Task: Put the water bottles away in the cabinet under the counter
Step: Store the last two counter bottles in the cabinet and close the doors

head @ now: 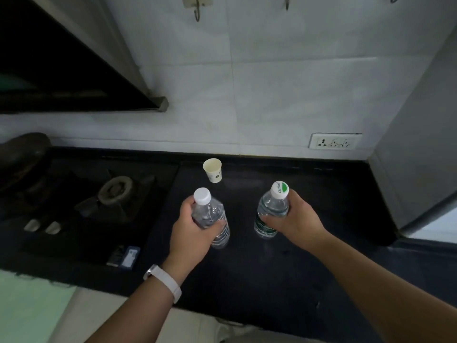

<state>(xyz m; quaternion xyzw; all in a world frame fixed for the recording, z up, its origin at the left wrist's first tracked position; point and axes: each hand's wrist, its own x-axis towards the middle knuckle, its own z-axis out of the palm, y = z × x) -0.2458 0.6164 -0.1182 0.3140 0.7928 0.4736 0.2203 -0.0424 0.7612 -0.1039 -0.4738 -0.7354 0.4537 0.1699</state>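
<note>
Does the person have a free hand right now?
No, the left hand grips the white-capped bottle and the right hand grips the green-labelled bottle.

On the tabletop (284, 268) my two bottles stand side by side, left bottle (212, 219) and right bottle (270, 211); the cup (213, 170) is behind them, the stove (94, 201) left.

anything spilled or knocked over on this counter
Nothing stands out: the left hand grips the clear bottle, the right hand the green-label bottle, both capped and upright; the paper cup stands upright; no spill shows on the counter.
</note>
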